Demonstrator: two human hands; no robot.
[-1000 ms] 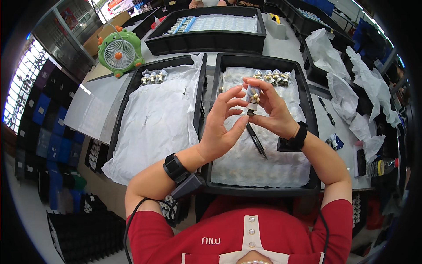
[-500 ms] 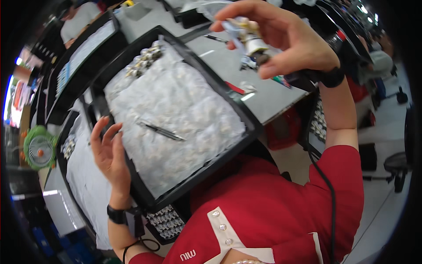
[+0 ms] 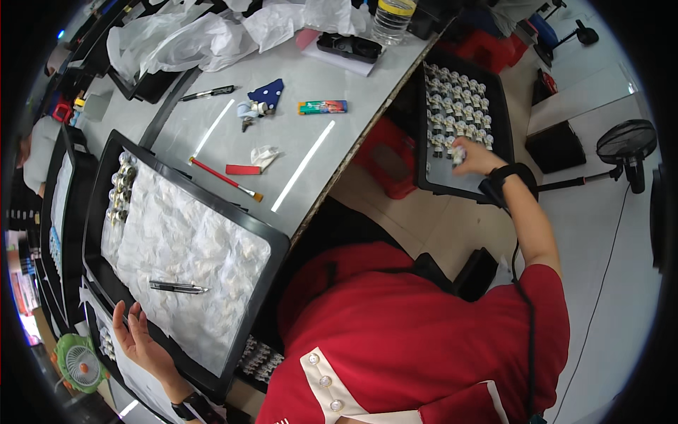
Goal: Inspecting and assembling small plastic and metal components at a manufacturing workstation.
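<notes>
While the right hand [image 3: 472, 157] reaches out over a black plastic tray on the floor [image 3: 494, 134], well beyond the long edge of the grey tabletop [image 3: 282, 78], its fingers are curled around a small pale part [image 3: 459, 152] and hold it just above the bare near end of that tray. Rows of small metal-and-white parts [image 3: 455, 106] stand upright across the tray's far half, and the held part sits just beside the nearest row. A black wristband [image 3: 505, 177] circles the right wrist.

At the opposite side, the left hand [image 3: 138, 339] rests open by the near corner of a large black tray lined with crumpled white plastic sheeting [image 3: 180, 240], its fingers spread and holding nothing; whether they touch the rim cannot be told. On the lining near that hand lies a black-and-silver pen-shaped tool [image 3: 176, 287], and a cluster of small silver parts [image 3: 121, 191] sits along the tray's far end.

On the tabletop between the trays lie a red-handled brush [image 3: 224, 179], a flat red rectangular piece [image 3: 243, 169], two white strips [image 3: 304, 166] and a colourful small lighter [image 3: 322, 107]. A small green desk fan [image 3: 81, 364] stands beyond the left hand.
</notes>
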